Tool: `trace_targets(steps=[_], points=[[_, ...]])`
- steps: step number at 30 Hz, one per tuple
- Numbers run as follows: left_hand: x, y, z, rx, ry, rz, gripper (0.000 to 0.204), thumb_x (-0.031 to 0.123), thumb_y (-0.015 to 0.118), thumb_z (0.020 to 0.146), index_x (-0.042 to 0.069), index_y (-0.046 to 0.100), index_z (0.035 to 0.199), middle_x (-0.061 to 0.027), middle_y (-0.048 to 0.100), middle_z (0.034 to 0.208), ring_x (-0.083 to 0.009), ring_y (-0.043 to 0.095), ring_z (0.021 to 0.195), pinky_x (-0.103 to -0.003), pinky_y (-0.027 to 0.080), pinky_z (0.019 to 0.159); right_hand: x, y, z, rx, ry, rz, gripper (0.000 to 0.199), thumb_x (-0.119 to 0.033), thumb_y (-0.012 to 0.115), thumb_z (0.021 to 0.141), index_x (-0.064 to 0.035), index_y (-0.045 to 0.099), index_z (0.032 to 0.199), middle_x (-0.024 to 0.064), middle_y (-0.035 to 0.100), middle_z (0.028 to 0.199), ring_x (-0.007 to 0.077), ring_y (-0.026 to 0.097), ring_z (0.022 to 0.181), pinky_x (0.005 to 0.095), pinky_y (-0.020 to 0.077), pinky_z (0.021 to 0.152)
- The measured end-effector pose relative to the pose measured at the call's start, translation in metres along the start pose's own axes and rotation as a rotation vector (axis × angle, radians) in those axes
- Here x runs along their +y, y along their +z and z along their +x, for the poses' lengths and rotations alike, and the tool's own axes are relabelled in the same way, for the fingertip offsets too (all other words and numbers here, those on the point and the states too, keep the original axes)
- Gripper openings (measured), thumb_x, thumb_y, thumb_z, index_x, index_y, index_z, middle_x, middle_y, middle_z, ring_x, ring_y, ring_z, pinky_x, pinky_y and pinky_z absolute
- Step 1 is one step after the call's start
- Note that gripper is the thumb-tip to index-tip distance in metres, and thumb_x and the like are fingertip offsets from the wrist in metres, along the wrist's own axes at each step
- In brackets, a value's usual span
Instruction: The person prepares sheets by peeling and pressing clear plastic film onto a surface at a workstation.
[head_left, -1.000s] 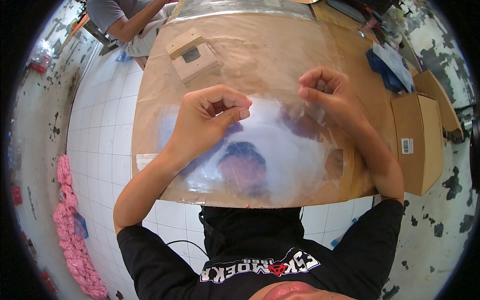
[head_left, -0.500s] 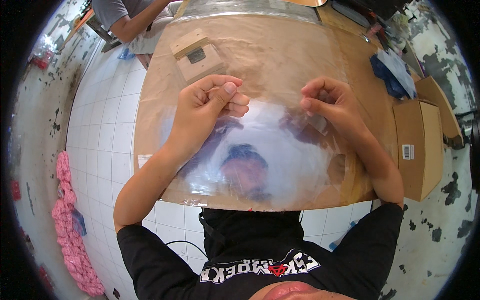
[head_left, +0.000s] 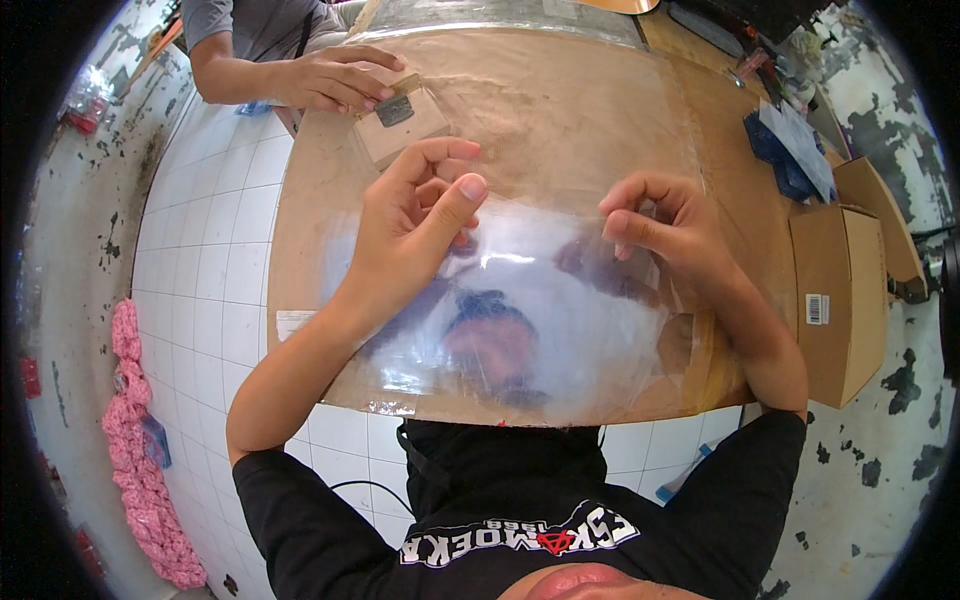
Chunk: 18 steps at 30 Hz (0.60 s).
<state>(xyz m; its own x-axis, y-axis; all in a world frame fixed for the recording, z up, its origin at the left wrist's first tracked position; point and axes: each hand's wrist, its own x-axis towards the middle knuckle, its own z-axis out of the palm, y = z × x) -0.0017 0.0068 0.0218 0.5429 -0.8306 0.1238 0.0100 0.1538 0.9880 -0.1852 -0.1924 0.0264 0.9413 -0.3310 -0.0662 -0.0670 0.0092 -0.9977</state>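
My left hand [head_left: 415,220] is raised over the table, its thumb and index finger apart, with nothing seen between them. Level with it on the right, my right hand [head_left: 660,220] has its fingers curled and the thumb close to the index tip. Whatever may be in that pinch is too small to make out. Beneath both hands, a shiny clear plastic sheet [head_left: 590,340] covers the near part of the table and mirrors a blurred reflection. Beyond my left hand lies a pale wooden block [head_left: 405,135] with a dark grey piece set in it.
Another person's hand [head_left: 345,80] rests at the wooden block's far left edge. The table [head_left: 560,110] is covered in brown paper. At its right stand an open cardboard box [head_left: 840,300] and a dark blue item with a white sheet [head_left: 790,155]. Pink bundled material [head_left: 145,470] lies at the left.
The other person's hand has reached in from the left onto the wooden block. My left thumb and index finger have parted. My right hand has shifted only slightly.
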Motion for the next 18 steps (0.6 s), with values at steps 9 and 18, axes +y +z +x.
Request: trace_targets(steps=[9, 18], points=[[-0.001, 0.000, 0.000, -0.078, -0.077, 0.051, 0.020, 0.012, 0.068, 0.088, 0.001, 0.062, 0.103, -0.0043, 0.064, 0.080, -0.0085, 0.059, 0.067, -0.022, 0.050, 0.064, -0.012, 0.010, -0.005, -0.140, 0.112, -0.059, 0.010, -0.007, 0.069, 0.086, 0.0009, 0.065, 0.091, 0.0033, 0.064, 0.078, 0.0071, 0.058, 0.062, 0.0198, 0.0457, 0.056], [-0.005, -0.018, 0.016, 0.170, -0.018, -0.076, 0.013, 0.013, 0.066, 0.089, 0.001, 0.064, 0.092, -0.0043, 0.063, 0.078, -0.0089, 0.058, 0.063, -0.021, 0.048, 0.059, 0.001, -0.010, 0.008, 0.159, -0.007, 0.018, 0.013, -0.012, 0.067, 0.088, 0.0003, 0.065, 0.092, 0.0032, 0.062, 0.074, 0.0076, 0.056, 0.061, 0.0208, 0.0459, 0.056]])
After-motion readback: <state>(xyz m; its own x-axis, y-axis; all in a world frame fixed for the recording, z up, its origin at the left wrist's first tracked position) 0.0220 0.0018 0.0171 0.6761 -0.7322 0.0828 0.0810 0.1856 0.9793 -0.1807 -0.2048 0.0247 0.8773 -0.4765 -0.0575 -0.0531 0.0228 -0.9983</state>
